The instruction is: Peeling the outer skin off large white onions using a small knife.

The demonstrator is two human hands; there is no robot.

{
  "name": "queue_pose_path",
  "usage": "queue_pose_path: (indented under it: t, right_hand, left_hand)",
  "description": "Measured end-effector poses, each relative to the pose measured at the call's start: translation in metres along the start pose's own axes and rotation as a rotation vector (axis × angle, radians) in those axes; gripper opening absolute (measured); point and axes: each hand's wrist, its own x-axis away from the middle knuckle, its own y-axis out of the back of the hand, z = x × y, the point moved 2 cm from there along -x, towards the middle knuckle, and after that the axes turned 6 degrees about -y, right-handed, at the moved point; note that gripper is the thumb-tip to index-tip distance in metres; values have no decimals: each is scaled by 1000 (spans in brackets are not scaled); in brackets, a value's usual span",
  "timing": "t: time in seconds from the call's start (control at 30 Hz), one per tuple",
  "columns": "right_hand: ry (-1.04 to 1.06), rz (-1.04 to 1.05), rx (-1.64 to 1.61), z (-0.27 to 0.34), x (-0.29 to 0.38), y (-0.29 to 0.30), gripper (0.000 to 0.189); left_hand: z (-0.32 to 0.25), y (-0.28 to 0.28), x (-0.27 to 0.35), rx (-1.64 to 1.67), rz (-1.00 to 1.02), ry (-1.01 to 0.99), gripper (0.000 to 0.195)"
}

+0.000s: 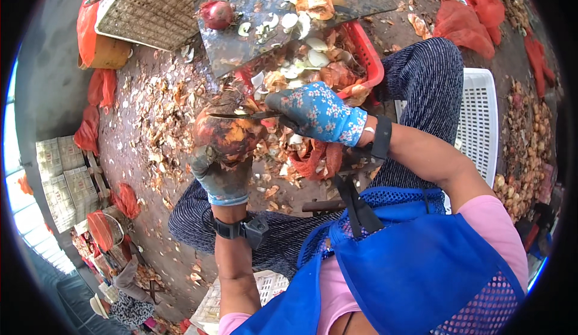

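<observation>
A large onion (232, 132) with brown-orange skin, dark patches and a rooty end is held from below by my left hand (221, 172), in a dirty grey work glove. My right hand (314, 111), in a blue floral glove with a dark palm, grips a knife; its blade (235, 115) lies across the upper part of the onion, and its handle is hidden in the fist. Beyond my hands, a dark board (253, 50) bears a red onion (216, 14) and peel scraps. Under its edge, a red plastic basket (372, 59) holds onion skins and white pieces.
A white plastic basket (481, 118) stands by my right leg, another (210, 303) by my left. A dirty crate (149, 14) stands at upper left. Peels litter the floor; red mesh bags (465, 23) and many onions (524, 154) lie at right. A person (128, 308) is at lower left.
</observation>
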Motion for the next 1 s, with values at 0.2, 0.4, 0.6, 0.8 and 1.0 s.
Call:
queue_pose_path:
  t: [0.2, 0.4, 0.6, 0.8, 1.0]
  right_hand:
    - [13, -79, 80, 2, -1, -3, 20]
    - [-214, -21, 192, -2, 2, -8, 27]
    - [-204, -74, 67, -7, 14, 0, 27]
    - [-240, -76, 32, 1, 19, 1, 28]
    - [-182, -103, 49, 6, 18, 8, 24]
  left_hand:
    - [3, -13, -10, -48, 127, 1, 80]
    - [16, -13, -30, 83, 53, 97, 78]
    - [24, -29, -32, 13, 113, 116, 73]
    - [26, -41, -30, 103, 203, 9, 67]
    - [25, -39, -24, -81, 182, -131, 61]
